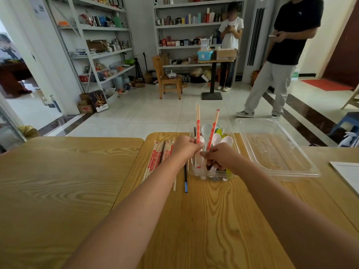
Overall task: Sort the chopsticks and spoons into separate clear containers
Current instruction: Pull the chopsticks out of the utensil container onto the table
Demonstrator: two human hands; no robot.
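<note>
Fingers of left hand [185, 147] curled, pinching one paper-sleeved chopstick pair [198, 131] upright; right hand [221, 157] pinching a second sleeved pair [213, 129], maybe a clear spoon too, can't tell. Both are over small clear tub [191, 171] of plastic spoons [226, 140] at 12 o'clock on the table [213, 220], loose chopstick pile [157, 158] at tub's 9, empty clear tray [275, 152] at its 3. Chopsticks look light, stiff, sleeves slick: grip mid-length; spoons light hard plastic, take by handle. Red sleeve print too small to read.
</note>
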